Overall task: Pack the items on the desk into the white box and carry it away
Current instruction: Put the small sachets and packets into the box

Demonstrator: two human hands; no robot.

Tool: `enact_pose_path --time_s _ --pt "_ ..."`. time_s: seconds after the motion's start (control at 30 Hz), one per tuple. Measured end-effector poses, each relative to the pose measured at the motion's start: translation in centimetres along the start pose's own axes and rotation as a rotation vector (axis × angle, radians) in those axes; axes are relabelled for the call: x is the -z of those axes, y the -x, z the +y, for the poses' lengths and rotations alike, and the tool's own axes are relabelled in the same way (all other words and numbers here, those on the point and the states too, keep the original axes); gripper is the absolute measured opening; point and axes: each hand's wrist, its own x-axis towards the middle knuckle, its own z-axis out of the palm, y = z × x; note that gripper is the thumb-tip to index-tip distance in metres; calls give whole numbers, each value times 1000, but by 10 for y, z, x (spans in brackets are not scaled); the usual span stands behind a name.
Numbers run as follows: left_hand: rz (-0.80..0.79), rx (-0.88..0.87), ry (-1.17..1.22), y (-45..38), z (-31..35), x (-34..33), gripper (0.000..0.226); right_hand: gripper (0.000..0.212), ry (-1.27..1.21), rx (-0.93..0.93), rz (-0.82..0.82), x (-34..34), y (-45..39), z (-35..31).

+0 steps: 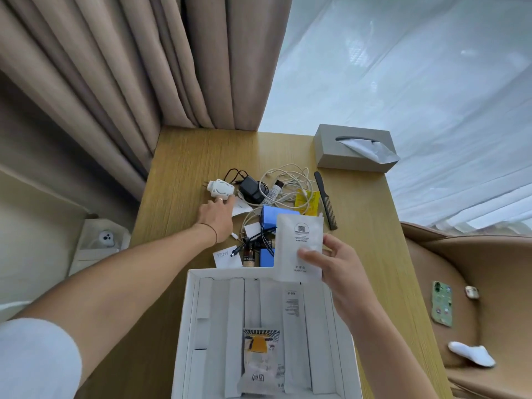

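Note:
The white box point(192, 286) lies open at the desk's near edge, with several flat white packets and a snack pouch point(260, 358) inside. My right hand point(335, 263) holds a white sachet point(299, 240) above the box's far rim. My left hand point(218, 218) reaches forward, fingertips touching a white plug adapter point(220, 191). Beyond the box lies a pile: a black charger point(251, 188), tangled white cables point(290, 180), a small tube point(275, 191), a yellow packet point(309, 201), blue packets point(272, 216), a black comb point(325, 200), a small brown bottle point(249, 256) and white cards point(226, 256).
A grey tissue box point(352, 148) stands at the desk's far right corner. Beige curtains point(144, 67) hang behind the desk. To the right, a tan chair point(489, 269) holds a green phone point(442, 303), a small earbud case point(472, 292) and a white sock point(472, 352).

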Motion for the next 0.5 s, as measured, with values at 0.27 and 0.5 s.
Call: enact_pose_path --time_s 0.27,0.5 --pt "69 208 379 24 -24 8 29 25 11 16 -79 -8 28 17" --pt "205 249 773 76 -31 46 13 22 163 1 -46 -18 37 55"
